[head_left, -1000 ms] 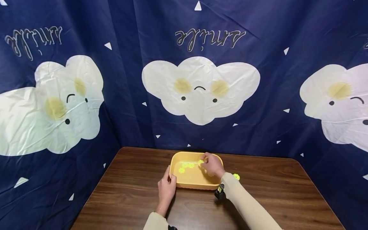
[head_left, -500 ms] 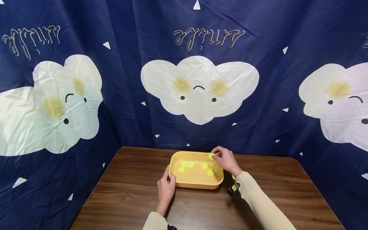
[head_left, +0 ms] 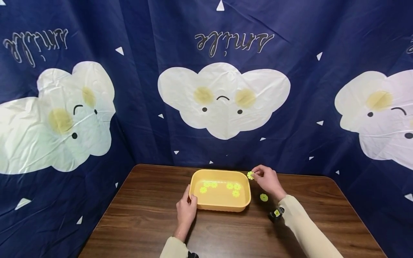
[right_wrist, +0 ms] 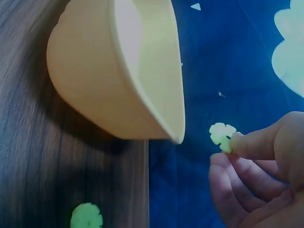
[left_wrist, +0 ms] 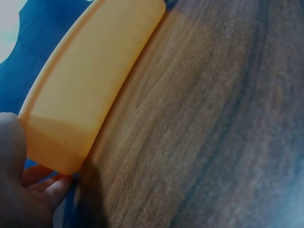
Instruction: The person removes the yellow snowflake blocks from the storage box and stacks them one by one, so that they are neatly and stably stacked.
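A yellow plastic box (head_left: 222, 207) stands on the table, with its left end gripped by my left hand (head_left: 186, 211). In the left wrist view, the thumb lies at the box's rim and the other fingers reach under its corner. Just right of the box, my right hand (head_left: 269, 182) pinches a yellow-green flower-shaped piece (right_wrist: 222, 134) between thumb and fingertips, above the table. Below that hand, a second flower-shaped piece (head_left: 264, 197) lies on the wood. Inside the box are several more flower-shaped pieces, a left group (head_left: 209, 185) and a right group (head_left: 236, 193).
The brown wooden table (head_left: 142, 215) ends at the back against a dark blue curtain (head_left: 306, 143) printed with white clouds. More curtain hangs at both sides. A small black device (head_left: 276, 214) sits at the right wrist.
My right hand has lifted a flower-shaped piece out of the box's right part and carried it right, past the rim. The left hand and the box have stayed in place.
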`<move>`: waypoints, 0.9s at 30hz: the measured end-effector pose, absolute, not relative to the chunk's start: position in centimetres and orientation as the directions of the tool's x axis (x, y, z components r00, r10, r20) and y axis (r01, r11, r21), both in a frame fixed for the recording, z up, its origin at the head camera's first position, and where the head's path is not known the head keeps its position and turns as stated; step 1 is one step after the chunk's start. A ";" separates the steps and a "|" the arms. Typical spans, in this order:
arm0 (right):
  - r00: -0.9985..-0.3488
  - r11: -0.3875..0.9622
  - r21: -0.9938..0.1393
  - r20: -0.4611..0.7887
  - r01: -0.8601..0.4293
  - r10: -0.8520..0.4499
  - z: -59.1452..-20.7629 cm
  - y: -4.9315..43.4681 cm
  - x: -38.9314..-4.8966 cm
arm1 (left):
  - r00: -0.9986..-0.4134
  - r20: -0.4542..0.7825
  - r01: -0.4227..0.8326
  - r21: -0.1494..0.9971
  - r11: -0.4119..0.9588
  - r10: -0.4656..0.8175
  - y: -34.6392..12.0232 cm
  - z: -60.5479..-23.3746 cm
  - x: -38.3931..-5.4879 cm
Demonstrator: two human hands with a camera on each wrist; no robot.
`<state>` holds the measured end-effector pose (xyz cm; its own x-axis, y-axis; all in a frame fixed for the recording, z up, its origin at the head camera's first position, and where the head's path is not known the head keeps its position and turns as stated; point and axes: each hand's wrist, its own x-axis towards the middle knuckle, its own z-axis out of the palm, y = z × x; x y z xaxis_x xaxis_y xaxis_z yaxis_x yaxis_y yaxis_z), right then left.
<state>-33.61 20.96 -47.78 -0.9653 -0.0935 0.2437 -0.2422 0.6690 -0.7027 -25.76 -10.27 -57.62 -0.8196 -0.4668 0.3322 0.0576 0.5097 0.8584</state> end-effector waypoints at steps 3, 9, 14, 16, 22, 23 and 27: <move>-0.969 0.670 -0.706 0.230 -0.231 -0.091 -48.0 21.8 -33.5 | -0.823 0.325 0.056 0.862 0.504 -0.465 -10.3 -57.5 -25.7; -0.981 0.688 -0.702 0.180 -0.183 -0.077 -49.0 23.4 -33.6 | -0.827 0.317 0.053 0.866 0.497 -0.464 -10.3 -57.4 -25.7; -0.994 0.696 -0.711 0.087 -0.105 -0.061 -50.1 24.4 -33.4 | -0.835 0.309 0.053 0.870 0.491 -0.456 -10.3 -57.4 -25.8; -0.997 0.681 -0.729 0.041 -0.071 -0.060 -50.7 24.7 -33.2 | -0.834 0.311 0.055 0.869 0.491 -0.456 -10.4 -57.4 -25.8; -0.998 0.631 -0.776 -0.051 0.011 -0.045 -52.2 25.6 -33.0 | -0.836 0.296 0.044 0.876 0.481 -0.462 -10.4 -57.4 -25.8; -0.997 0.627 -0.779 -0.055 0.015 -0.045 -52.4 25.7 -32.9 | -0.838 0.290 0.041 0.878 0.477 -0.462 -10.3 -57.4 -25.8; -0.996 0.619 -0.784 -0.085 0.049 -0.029 -53.0 26.0 -32.8 | -0.839 0.295 0.048 0.877 0.478 -0.457 -10.4 -57.5 -25.8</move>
